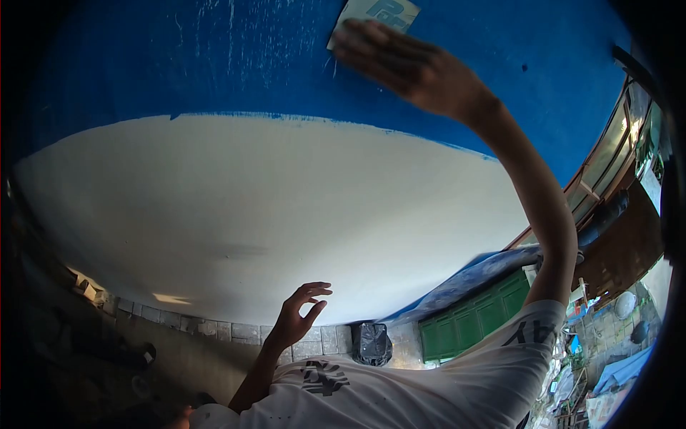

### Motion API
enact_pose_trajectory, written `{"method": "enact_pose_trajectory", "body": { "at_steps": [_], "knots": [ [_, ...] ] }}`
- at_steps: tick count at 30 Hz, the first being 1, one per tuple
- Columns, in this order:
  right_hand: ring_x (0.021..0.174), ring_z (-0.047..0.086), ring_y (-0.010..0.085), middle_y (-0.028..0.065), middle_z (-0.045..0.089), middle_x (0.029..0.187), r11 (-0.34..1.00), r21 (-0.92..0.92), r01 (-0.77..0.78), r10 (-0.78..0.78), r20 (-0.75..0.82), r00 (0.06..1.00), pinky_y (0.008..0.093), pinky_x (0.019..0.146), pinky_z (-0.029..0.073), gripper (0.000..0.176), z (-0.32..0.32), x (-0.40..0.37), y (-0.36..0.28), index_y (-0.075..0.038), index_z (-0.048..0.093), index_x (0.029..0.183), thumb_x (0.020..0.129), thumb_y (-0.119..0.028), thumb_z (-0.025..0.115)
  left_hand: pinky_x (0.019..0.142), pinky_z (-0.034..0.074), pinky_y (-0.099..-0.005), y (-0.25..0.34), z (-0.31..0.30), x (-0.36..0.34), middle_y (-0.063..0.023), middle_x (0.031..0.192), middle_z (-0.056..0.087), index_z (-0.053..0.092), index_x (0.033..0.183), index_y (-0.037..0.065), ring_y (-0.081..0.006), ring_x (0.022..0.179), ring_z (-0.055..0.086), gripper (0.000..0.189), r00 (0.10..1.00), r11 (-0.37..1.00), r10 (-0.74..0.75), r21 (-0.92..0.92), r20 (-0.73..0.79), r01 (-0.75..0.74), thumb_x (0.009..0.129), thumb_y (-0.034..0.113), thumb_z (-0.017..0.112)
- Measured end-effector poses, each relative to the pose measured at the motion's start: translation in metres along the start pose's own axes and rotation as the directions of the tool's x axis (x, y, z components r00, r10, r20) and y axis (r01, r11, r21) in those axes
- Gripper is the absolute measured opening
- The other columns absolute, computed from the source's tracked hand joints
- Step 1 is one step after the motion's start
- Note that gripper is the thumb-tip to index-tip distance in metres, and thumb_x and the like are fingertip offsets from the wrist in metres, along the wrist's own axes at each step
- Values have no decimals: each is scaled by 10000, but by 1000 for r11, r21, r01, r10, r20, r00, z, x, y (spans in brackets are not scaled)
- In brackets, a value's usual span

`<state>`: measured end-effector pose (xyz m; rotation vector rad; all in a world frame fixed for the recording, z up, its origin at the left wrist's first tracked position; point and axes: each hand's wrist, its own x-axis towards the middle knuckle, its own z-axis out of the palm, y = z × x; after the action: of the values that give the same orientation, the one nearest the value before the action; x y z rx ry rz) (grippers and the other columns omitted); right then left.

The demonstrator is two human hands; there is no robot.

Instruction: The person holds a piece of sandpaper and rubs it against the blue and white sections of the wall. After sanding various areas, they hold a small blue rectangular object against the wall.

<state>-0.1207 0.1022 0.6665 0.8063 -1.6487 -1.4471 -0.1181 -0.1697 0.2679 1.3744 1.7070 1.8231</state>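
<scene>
I am watching the right hand (411, 68) reaching up to about 12 o'clock in the view. It is pressing a printed sheet (379, 13) flat against the blue band (179, 64) of a painted wall. Its grip is lying open: the fingers are stretched straight with the fingertips on the sheet's lower part, pinning it rather than closing around it. From the middle of that hand the sheet is sitting at roughly 11 o'clock, touching the fingers. The top edge of the view is cutting the sheet off, so I cannot tell its long axis, and it may be the back of a piece of sandpaper, though the print is too partial to say.

The left hand (300, 314) is hanging well apart, down at 6 o'clock in front of the white band (286, 214), so the right hand is by far the nearer one. Its grip is loosely open and holding nothing, with thumb and curled fingers apart.

Nothing is standing between either hand and the wall. At the wall's foot a black bag (371, 343) is sitting on stone paving (214, 330). A green shutter (471, 318) under a blue tarpaulin (464, 279) is showing at 4 o'clock.
</scene>
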Motion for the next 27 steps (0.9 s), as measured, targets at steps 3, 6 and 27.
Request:
{"method": "enact_pose_trajectory", "body": {
  "at_steps": [3,6,27],
  "knots": [
    [1367,555,167,-38,561,1505,977,175,117,-122,16,992,339,1132,506,604,11,2,-8,-224,536,1469,900,-238,739,917,572,-347,3,0,-4,-114,1352,638,697,1213,48,-238,1242,628,241,998,997,-64,-50,-23,62,978,17,652],
    [1369,551,168,-37,548,1516,982,187,-14,15,-9,1000,369,1141,500,619,14,7,12,-240,485,1509,932,-359,673,914,572,-344,1,-1,-8,-119,1362,629,701,1200,40,-240,1250,622,228,996,998,-65,18,-65,66,977,23,655],
    [1318,595,195,-26,640,1404,982,186,-21,46,-133,990,317,1108,527,514,19,-8,-5,-226,627,1375,881,-163,757,916,565,-350,-7,13,-17,-115,1334,634,718,1180,69,-249,1252,611,214,994,995,-45,85,-100,54,986,37,633]
  ]
}}
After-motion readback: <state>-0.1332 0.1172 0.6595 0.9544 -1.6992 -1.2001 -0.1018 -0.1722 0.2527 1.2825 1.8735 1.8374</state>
